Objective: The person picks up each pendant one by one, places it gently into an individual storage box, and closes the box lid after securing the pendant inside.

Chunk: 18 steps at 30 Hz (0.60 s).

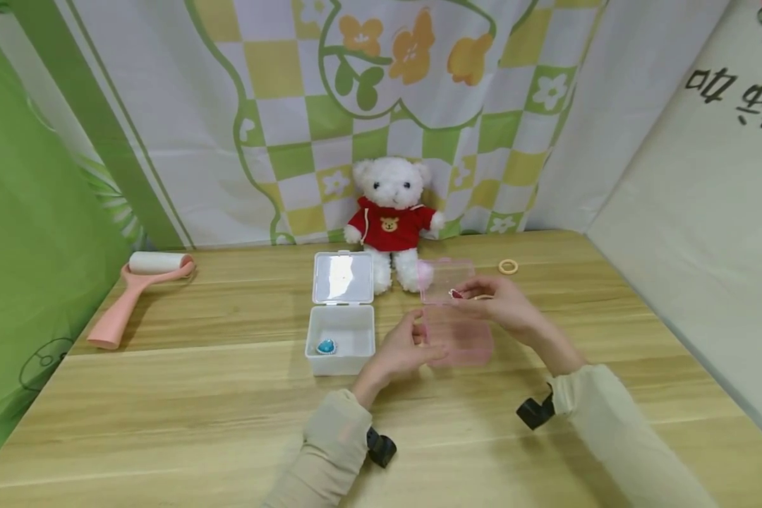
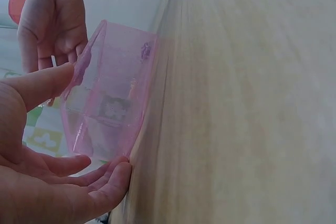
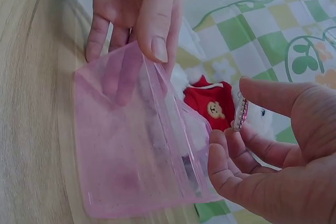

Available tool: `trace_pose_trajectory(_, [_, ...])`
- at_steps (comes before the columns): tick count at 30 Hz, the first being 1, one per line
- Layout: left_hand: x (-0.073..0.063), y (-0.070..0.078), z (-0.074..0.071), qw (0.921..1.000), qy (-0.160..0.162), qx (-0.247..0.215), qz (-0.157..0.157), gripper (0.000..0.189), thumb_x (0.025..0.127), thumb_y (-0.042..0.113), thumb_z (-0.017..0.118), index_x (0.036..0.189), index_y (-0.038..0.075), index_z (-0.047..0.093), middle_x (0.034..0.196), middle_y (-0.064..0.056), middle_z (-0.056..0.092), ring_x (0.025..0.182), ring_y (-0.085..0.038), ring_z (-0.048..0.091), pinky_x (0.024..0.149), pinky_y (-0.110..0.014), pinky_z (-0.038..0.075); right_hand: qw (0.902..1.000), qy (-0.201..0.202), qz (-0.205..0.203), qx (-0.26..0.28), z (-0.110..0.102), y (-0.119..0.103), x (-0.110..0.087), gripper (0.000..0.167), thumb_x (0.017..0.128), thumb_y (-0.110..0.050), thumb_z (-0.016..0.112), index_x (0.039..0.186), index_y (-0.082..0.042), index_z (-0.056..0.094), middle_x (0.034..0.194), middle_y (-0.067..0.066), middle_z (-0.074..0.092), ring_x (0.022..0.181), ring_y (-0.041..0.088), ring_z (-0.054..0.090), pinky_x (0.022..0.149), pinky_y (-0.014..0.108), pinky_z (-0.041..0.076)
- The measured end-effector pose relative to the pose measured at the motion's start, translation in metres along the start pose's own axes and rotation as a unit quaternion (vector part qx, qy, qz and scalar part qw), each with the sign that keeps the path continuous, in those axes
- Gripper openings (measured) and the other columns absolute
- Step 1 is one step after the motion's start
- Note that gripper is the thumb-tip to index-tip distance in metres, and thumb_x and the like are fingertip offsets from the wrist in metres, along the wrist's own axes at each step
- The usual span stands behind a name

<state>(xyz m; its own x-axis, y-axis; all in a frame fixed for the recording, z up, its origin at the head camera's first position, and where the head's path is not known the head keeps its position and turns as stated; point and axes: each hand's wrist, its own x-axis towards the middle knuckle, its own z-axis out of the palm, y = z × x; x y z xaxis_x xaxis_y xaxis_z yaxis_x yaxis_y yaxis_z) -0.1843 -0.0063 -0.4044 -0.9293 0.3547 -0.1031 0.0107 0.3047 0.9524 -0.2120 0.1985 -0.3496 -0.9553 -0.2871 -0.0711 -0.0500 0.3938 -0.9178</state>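
A clear pink plastic box (image 1: 460,346) stands on the table with its lid (image 1: 447,271) tipped back. My left hand (image 1: 406,346) holds the box at its left side, the thumb at the rim and the fingers low on the wall. Over the box, my right hand (image 1: 506,305) pinches a red gem charm (image 3: 240,114) with a pale beaded edge between thumb and fingertips. To the left is a white box (image 1: 339,364), also with its lid back. A blue heart-shaped gem (image 1: 327,346) with a beaded edge lies inside it.
A white teddy bear (image 1: 390,229) in a red hoodie sits behind the boxes, against a patterned curtain (image 1: 279,162). One wooden ring (image 1: 508,272) lies at the back right. A pink-handled lint roller (image 1: 133,296) lies at the far left of the table.
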Motion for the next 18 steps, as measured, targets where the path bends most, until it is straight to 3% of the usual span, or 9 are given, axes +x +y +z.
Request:
trace_pose_trajectory(10, [-0.001,0.001,-0.002,0.9999,-0.005,-0.009,-0.007,0.083,0.08,0.023,0.078,0.147,0.003,0.032,0.121,-0.015,0.057,0.107,-0.024,0.054,0.087,-0.037,0.047,0.9979,-0.056,0.014,-0.031,0.015,0.002,0.008,0.033,0.088,-0.009,0.067,0.114,0.01,0.059,0.101,0.014,0.062,0.095,0.02,0.055,0.084,0.035,0.046])
trace_pose_trajectory(18, [-0.001,0.0,-0.001,0.9997,-0.011,-0.02,-0.005,0.081,0.081,0.021,0.078,0.146,0.002,0.032,0.121,-0.014,0.058,0.11,-0.025,0.054,0.088,-0.037,0.047,0.993,-0.103,0.001,-0.059,0.023,0.003,0.01,0.025,0.086,-0.005,0.068,0.105,0.009,0.062,0.096,0.015,0.063,0.089,0.022,0.057,0.08,0.035,0.048])
